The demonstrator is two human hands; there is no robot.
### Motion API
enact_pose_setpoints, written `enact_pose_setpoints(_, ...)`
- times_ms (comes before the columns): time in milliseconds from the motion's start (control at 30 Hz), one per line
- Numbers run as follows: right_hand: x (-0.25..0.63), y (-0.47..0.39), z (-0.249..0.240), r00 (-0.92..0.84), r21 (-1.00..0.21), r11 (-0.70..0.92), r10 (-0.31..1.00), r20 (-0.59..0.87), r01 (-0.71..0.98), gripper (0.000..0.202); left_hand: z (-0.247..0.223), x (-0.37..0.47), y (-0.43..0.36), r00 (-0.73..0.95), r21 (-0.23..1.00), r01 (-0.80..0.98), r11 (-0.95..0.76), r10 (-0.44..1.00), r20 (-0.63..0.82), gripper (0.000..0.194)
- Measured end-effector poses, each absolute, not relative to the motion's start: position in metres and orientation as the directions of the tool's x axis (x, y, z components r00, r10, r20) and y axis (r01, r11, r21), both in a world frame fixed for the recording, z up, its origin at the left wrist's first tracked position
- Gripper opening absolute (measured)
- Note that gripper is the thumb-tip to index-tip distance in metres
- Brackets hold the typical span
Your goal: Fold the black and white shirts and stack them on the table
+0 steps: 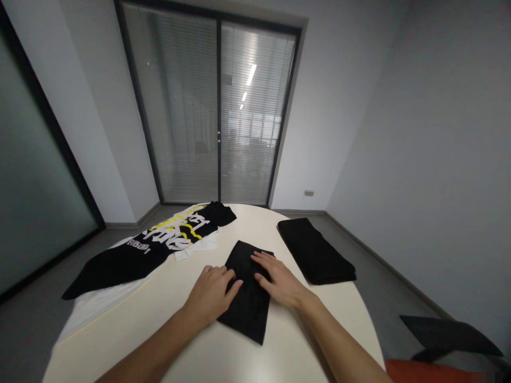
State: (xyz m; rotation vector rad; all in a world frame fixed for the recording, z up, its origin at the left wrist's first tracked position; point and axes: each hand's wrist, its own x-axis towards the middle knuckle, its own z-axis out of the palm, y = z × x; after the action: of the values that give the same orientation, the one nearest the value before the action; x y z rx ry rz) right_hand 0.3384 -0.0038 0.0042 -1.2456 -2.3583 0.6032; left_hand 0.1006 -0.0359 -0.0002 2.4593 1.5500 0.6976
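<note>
A black piece of cloth (245,303), folded into a flat rectangle, lies on the table in front of me. My right hand (277,279) rests palm down on its upper right part, fingers spread and laid flat. At its left edge is my left hand (211,295), its thumb stretched over the cloth and apart from the bent fingers. Neither hand lifts the cloth. To the right lies a thicker folded black cloth (315,252), apart from both hands.
A black T-shirt (159,242) with white and yellow print is spread at the left, over white fabric (99,300). All of it lies on a round-edged white table (179,346). A chair (451,335) stands at lower right. Glass panels with blinds (219,106) are behind.
</note>
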Motion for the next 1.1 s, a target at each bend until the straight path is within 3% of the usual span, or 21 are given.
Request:
enact_pose_setpoints(67, 0.332, -0.003, -0.006, -0.455, -0.587, 0.427, 0.884, 0.11, 0.688, 0.062, -0.005, 0.101, -0.034, 0.414, 0.356, 0.773, -0.526, 0.842, 0.345, 0.024)
enact_pose_setpoints(133, 0.327, 0.0, -0.013, -0.453, -0.549, 0.404, 0.89, 0.051, 0.732, 0.069, -0.014, 0.101, -0.033, 0.456, 0.353, 0.742, -0.57, 0.815, 0.356, 0.017)
enact_pose_setpoints(333, 0.333, 0.009, -0.018, -0.551, -0.457, 0.5, 0.834, 0.024, 0.736, 0.062, -0.038, 0.111, -0.044, 0.489, 0.399, 0.749, -0.529, 0.848, 0.206, 0.066)
enact_pose_setpoints(400, 0.337, 0.012, -0.017, -0.585, -0.456, 0.537, 0.81, 0.044, 0.71, 0.059, -0.035, 0.115, -0.047, 0.455, 0.405, 0.762, -0.506, 0.863, 0.222, 0.067)
enact_pose_setpoints(567, 0.339, 0.016, -0.012, -0.679, -0.473, 0.622, 0.731, 0.067, 0.624, 0.066, -0.02, 0.11, -0.034, 0.384, 0.386, 0.779, -0.494, 0.863, 0.329, 0.046)
enact_pose_setpoints(700, 0.338, 0.014, -0.006, -0.716, -0.499, 0.628, 0.698, 0.023, 0.597, 0.073, -0.025, 0.092, -0.016, 0.44, 0.305, 0.792, -0.529, 0.841, 0.314, 0.06)
enact_pose_setpoints(867, 0.339, 0.013, -0.008, -0.656, -0.469, 0.552, 0.751, -0.08, 0.69, 0.073, -0.036, 0.084, -0.008, 0.477, 0.259, 0.83, -0.495, 0.869, 0.132, 0.066)
enact_pose_setpoints(1100, 0.348, 0.008, -0.008, -0.454, -0.372, 0.4, 0.889, -0.064, 0.837, 0.081, -0.023, 0.085, -0.018, 0.526, 0.252, 0.795, -0.551, 0.834, 0.166, 0.077)
